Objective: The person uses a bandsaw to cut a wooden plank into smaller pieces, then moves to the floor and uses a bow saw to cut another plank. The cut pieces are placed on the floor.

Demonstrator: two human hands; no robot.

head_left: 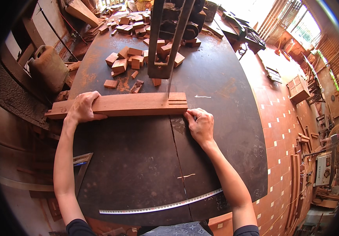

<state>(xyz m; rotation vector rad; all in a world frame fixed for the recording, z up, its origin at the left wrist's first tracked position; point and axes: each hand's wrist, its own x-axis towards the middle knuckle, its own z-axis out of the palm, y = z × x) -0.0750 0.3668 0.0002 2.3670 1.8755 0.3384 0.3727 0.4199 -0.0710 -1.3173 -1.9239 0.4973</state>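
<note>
A long reddish-brown wooden beam [134,105] lies across the dark metal saw table [130,157]. Two thin parallel slots run in from the beam's right end. My left hand [83,107] is wrapped over the beam near its left end, thumb on the near side. At the near right corner, the fingers of my right hand [201,124] are closed against the beam's end. The thin band saw blade [170,84] comes down from the blade guide [160,71] to the beam, just left of the slots; exactly how it meets the wood is hard to tell.
Several cut wooden blocks [127,58] are scattered beyond the beam, among sawdust. A white measuring strip [149,209] curves along the table's near edge. At the left are a set square [83,169] and a plastic jerrycan [48,67]. Tiled floor [273,157] lies at right.
</note>
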